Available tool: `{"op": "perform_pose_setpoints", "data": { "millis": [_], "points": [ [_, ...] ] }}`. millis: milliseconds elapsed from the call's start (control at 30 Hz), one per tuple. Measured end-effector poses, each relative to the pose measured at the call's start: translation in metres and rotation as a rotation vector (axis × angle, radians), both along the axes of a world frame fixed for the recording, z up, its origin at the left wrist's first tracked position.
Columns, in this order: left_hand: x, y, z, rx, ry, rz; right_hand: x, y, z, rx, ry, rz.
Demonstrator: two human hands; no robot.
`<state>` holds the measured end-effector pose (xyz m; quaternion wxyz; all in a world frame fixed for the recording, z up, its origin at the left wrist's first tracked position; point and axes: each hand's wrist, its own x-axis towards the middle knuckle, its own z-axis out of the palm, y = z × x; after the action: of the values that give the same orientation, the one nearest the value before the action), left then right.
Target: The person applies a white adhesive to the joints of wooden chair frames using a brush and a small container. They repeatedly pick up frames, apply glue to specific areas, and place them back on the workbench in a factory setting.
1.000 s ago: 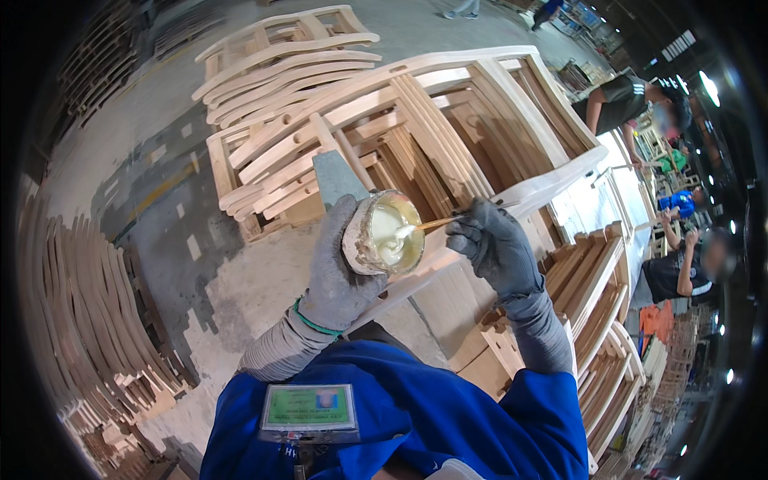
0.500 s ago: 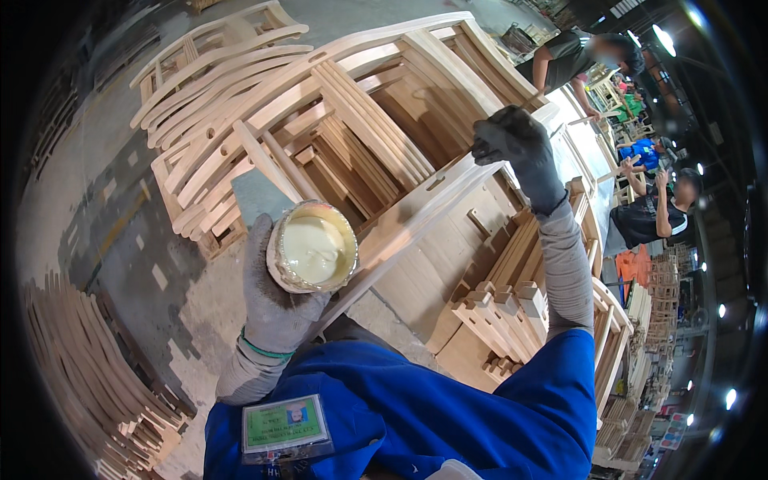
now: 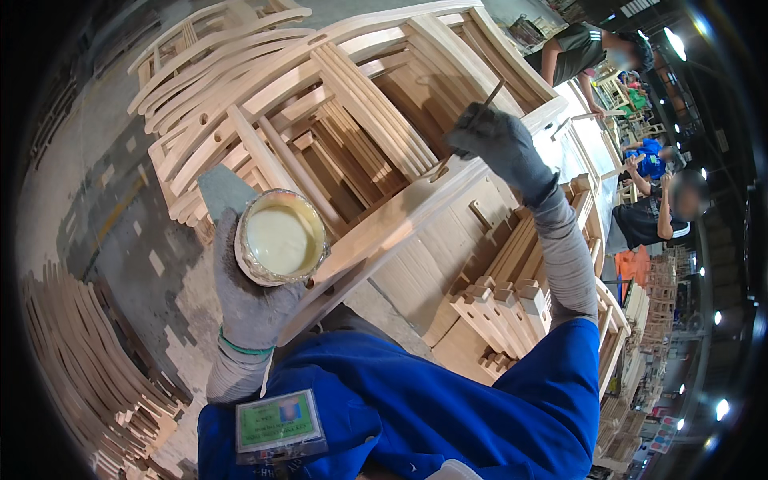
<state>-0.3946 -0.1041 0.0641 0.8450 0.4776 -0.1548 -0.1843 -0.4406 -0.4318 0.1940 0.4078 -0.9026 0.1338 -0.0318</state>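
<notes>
In my gloved left hand (image 3: 254,300) is a round cup of cream-coloured paste (image 3: 282,242), its rim crusted and its mouth facing up. A flat grey-green plate (image 3: 226,190) sticks out beyond the fingers of that hand; how it is held is hidden behind the cup. My right hand (image 3: 500,148), in a dark grey glove, is closed round a thin brown stick (image 3: 495,91), whose lower end is hidden. This hand is over the near long rail (image 3: 416,206) of a stack of pale wooden frames (image 3: 376,108); whether it touches the wood I cannot tell.
More curved wooden parts (image 3: 208,68) are stacked at the far left, and a pile of bent slats (image 3: 88,360) stands at lower left. Wooden pieces (image 3: 512,300) lie on cardboard to the right. Co-workers (image 3: 576,60) stand at the upper right.
My left hand has moved left with the cup. The right hand has shifted slightly left along the rail, and the stick now shows plainly above it.
</notes>
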Motion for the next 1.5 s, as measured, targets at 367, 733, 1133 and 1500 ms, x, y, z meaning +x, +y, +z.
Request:
{"op": "perform_pose_setpoints", "data": {
  "millis": [367, 733, 1133, 1500],
  "points": [
    [0.009, -0.001, 0.013, -0.378, 0.472, -0.077, 0.011, -0.005, 0.012, -0.04, 0.055, 0.216],
    [0.013, 0.0, 0.011, -0.103, 0.001, 0.008, 0.02, -0.01, 0.025, -0.183, 0.029, 0.429],
    [0.021, 0.001, 0.012, -0.208, 0.369, 0.014, 0.024, -0.014, 0.034, -0.123, 0.167, 0.338],
    [0.007, 0.021, 0.025, 0.29, -0.209, 0.291, 0.024, -0.015, 0.022, 0.026, 0.125, 0.214]
  ]
}}
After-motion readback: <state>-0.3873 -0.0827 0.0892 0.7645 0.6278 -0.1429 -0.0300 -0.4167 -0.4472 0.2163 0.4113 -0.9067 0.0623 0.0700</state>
